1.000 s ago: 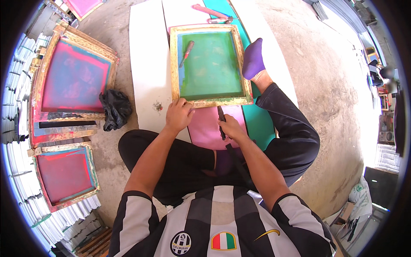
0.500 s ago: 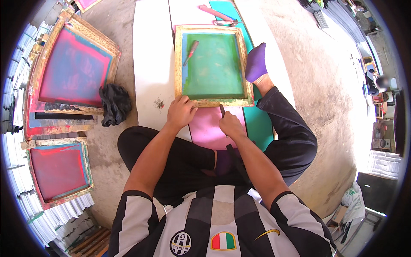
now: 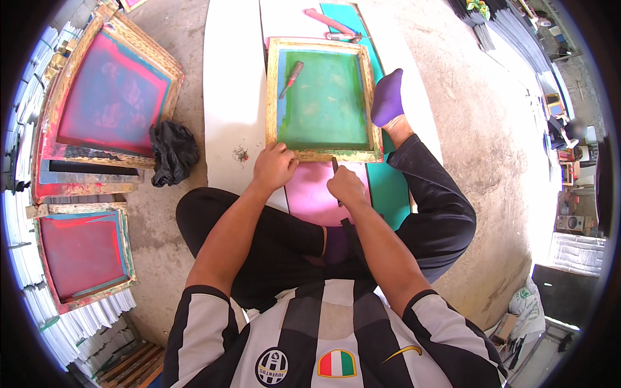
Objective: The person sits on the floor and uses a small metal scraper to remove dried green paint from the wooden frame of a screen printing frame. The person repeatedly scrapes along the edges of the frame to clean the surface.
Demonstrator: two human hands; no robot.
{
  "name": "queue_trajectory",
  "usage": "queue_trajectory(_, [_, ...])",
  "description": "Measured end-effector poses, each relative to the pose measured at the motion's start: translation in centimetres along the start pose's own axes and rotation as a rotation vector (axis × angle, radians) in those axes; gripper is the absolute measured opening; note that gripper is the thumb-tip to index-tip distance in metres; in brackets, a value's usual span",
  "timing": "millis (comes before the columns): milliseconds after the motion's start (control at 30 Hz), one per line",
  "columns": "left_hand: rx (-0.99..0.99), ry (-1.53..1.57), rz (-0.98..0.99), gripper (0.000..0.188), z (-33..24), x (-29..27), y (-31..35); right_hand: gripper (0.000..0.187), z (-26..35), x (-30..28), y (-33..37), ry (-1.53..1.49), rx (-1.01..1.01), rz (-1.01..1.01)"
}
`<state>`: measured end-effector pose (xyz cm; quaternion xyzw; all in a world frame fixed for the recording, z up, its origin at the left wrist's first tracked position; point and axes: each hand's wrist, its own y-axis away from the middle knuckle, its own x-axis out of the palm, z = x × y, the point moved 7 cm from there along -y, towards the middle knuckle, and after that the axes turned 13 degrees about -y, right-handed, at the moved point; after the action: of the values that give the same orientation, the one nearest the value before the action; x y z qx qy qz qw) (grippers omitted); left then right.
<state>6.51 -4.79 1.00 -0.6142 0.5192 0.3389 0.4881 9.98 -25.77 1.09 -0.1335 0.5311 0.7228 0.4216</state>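
Note:
A wooden screen-printing frame with green mesh lies flat on the boards in front of me. My left hand is closed over its near left corner, fingers curled on the rail. In my closed right hand is a dark slim tool, its end against the near rail right of the middle. The fist hides most of that tool, so its kind cannot be told. A screwdriver rests on the mesh toward the far left.
Past the frame lie a metal hand tool and a pink strip. My purple-socked foot is beside its right rail. Debris sits on the white board. Leftward are other screen frames and a black plastic bag.
My right hand has shifted very slightly left, with the tool's end still at the near rail. The left hand keeps its hold, and the view has moved a little.

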Motion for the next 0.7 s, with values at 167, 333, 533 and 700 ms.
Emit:
queue_trajectory(167, [-0.005,-0.011,0.014,0.016,-0.1,0.1,-0.1,0.038,-2.0,1.0,-1.6,-0.054,-0.022,-0.055])
queue_trajectory(333, [-0.007,-0.026,0.010,0.015,0.0,0.5,0.0,0.037,-3.6,2.1,-2.7,-0.232,0.001,-0.003])
queue_trajectory(533, [-0.017,-0.037,0.023,0.014,-0.1,0.7,0.0,0.033,-5.0,3.1,-3.7,-0.314,0.011,-0.012])
queue_trajectory(700, [-0.024,-0.037,0.053,0.013,0.2,0.8,-0.1,0.029,-5.3,3.8,-3.8,-0.407,0.003,0.005])
